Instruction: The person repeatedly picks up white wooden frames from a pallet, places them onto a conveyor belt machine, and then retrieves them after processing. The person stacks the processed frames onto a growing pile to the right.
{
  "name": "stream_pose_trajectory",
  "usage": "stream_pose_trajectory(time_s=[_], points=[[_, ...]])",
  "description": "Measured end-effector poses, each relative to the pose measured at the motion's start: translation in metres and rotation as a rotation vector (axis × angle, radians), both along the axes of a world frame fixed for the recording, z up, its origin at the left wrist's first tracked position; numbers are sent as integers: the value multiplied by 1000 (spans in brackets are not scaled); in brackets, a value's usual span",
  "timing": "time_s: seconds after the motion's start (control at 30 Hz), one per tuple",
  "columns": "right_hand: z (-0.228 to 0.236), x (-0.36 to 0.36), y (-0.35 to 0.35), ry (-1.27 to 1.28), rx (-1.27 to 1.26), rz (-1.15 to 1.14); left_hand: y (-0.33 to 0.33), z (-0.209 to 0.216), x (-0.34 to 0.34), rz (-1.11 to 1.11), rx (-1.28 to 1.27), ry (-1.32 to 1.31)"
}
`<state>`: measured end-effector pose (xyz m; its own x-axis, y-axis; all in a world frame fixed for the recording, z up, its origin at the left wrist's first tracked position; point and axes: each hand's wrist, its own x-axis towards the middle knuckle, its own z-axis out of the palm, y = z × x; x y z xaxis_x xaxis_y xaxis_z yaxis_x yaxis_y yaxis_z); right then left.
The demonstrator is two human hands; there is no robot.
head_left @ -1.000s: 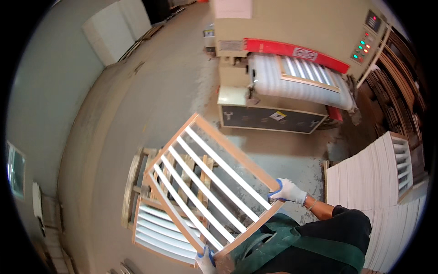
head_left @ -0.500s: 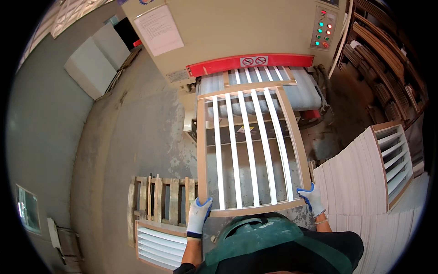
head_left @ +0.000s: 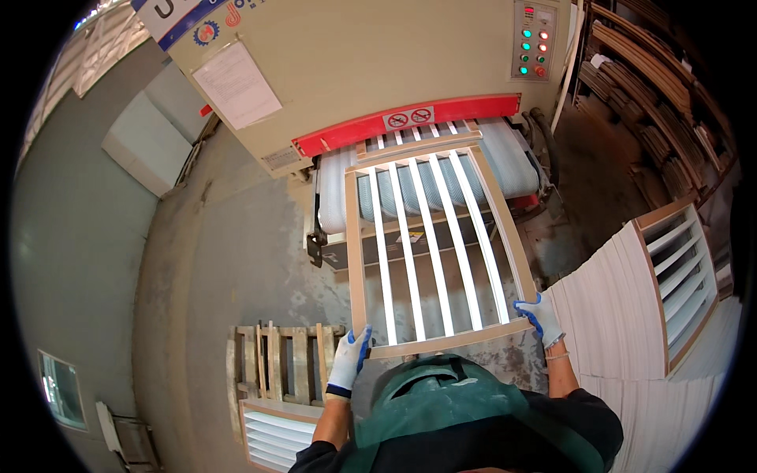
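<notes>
Since one second ago, the slatted frame has turned from its slant at the left to lie straight before the belt, and the second frame has gone deeper under the red bar. Nearest, the left hand has its gloved fingers closed on the near left corner of the slatted frame; those of the right hand hold its near right corner. At the lower left, a louvred panel lies beside a wooden pallet; a pale stack stands at the right. Farther, the slatted frame reaches over the belt; whether it touches, I cannot tell. Behind rises the beige machine.
</notes>
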<state>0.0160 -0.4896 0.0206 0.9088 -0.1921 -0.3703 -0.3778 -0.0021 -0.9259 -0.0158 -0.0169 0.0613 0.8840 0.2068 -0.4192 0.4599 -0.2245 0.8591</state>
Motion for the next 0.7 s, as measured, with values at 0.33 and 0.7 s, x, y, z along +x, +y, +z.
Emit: stream_pose_trajectory(time_s=[0.33,0.7], points=[[-20,46,1,-35,-10,2,20,3,11,-241,241,63],[-5,91,1,-14,-13,94,28,-22,48,-52,-78,71]])
